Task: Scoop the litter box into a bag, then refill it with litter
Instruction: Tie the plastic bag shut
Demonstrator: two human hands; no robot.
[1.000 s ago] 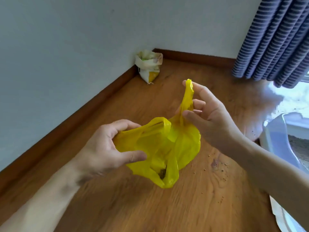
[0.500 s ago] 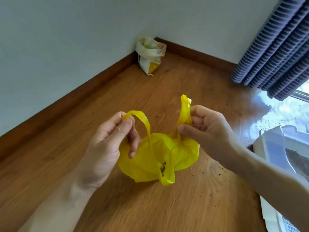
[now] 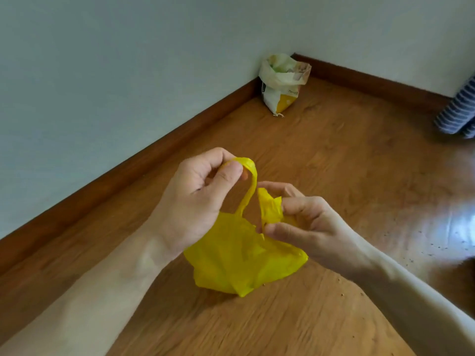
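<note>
The yellow plastic bag (image 3: 244, 255) hangs between the two hands, low over the wooden floor (image 3: 347, 176), its bulging bottom at or just above the boards; whether it touches them I cannot tell. The left hand (image 3: 198, 199) has its grip closed on one handle loop (image 3: 250, 186): thumb and forefinger pinch the top of the strip, which arches over the thumb and runs down in a taut, twisted band to the bag's body. The right hand (image 3: 303, 224), just beside and slightly lower, has its fingers curled round the other handle (image 3: 268, 208), bunched into a crumpled wad between thumb and fingertips. The two handles stand close together, nearly touching, above the bag's mouth.

The bag is bright, opaque yellow, thin and wrinkled, its lower part rounded and full, with a creased point at the bottom.

In the far corner, against the brown skirting board (image 3: 154, 155), stands a white and yellow litter sack (image 3: 281, 86), top rolled open, well apart from the hands. Dark grains (image 3: 431, 246) lie scattered on the floor to the right, and a striped curtain (image 3: 457, 114) hangs at the right edge.
</note>
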